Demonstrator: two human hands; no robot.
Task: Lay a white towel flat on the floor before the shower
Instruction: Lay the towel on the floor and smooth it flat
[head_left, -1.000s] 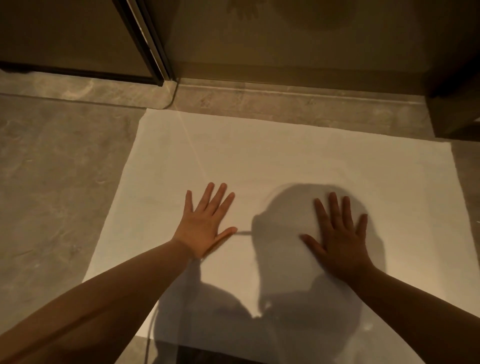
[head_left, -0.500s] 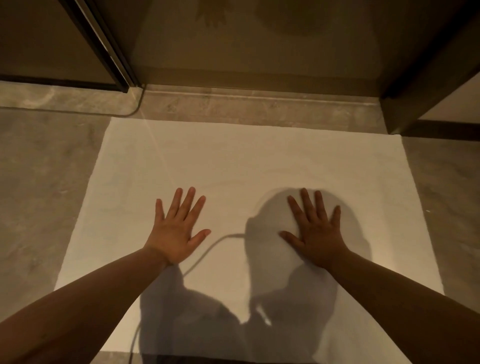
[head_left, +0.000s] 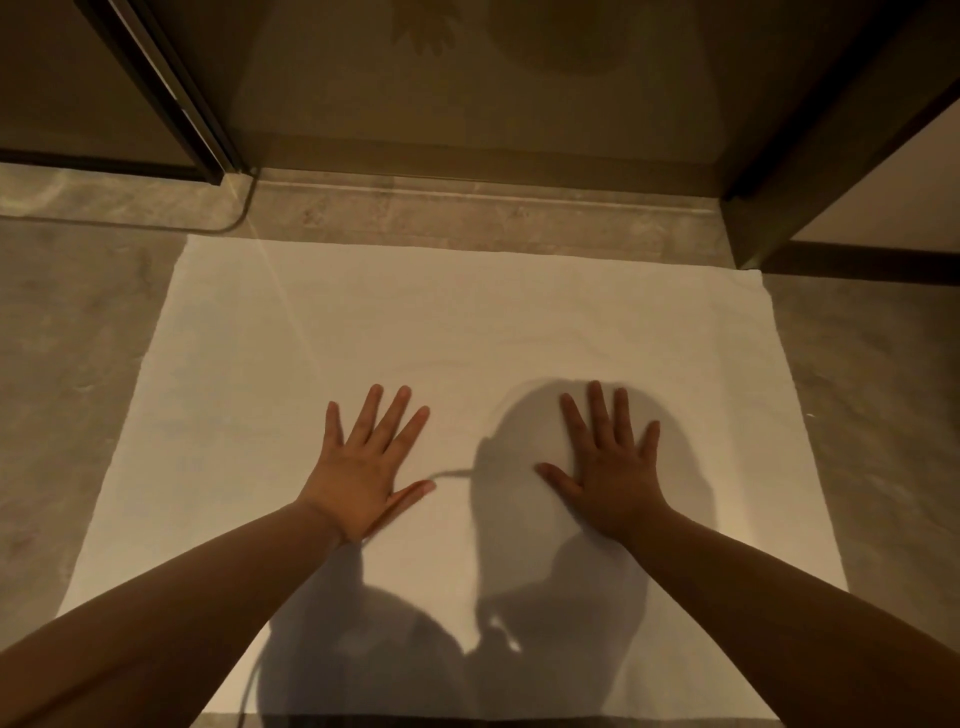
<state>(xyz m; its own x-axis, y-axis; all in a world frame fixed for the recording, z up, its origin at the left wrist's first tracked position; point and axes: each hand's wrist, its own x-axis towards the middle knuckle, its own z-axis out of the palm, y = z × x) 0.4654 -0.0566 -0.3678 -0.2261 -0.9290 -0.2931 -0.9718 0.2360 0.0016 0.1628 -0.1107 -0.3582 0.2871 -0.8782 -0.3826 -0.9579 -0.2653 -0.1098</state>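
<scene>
The white towel (head_left: 467, 322) lies spread on the stone floor (head_left: 78, 364), just before the shower threshold (head_left: 467, 208). Left hand (head_left: 363, 478) & right hand (head_left: 613, 478) press flat on it, fingers spread, pinching nothing. Soft, light cloth, probably slides easily; take it by the corners to adjust.

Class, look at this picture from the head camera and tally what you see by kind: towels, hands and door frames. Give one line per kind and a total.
Towels: 1, the white towel spread on the floor.
Hands: 2, the left hand and the right hand, both flat on the towel.
Door frames: 2, the left frame and the right frame.
Total: 5
</scene>
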